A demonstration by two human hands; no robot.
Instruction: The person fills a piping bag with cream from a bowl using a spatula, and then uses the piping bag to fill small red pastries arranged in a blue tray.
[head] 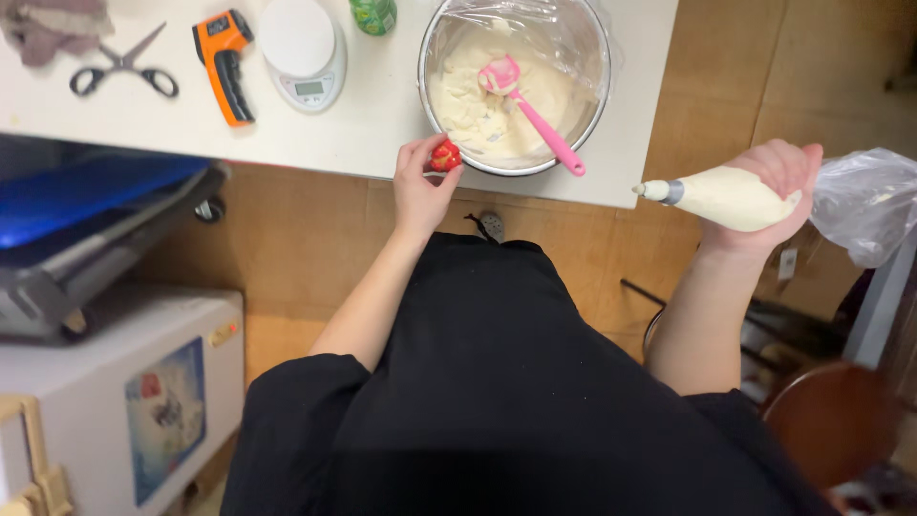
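Left hand (420, 186) pinches a strawberry (445, 156) in its fingertips, just beside the cream bowl (430, 100). Right hand (778, 196) is closed round a filled piping bag (731, 198), held well apart. Bag loaded; no cream visible on the berry.

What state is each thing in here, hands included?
Left hand: pinching a red strawberry.
Right hand: gripping a filled piping bag, nozzle pointing left.
Metal bowl: holds cream, plastic wrap pulled back.
Pink spatula: resting in the cream.
Scissors: open.
Kitchen scale: bare.
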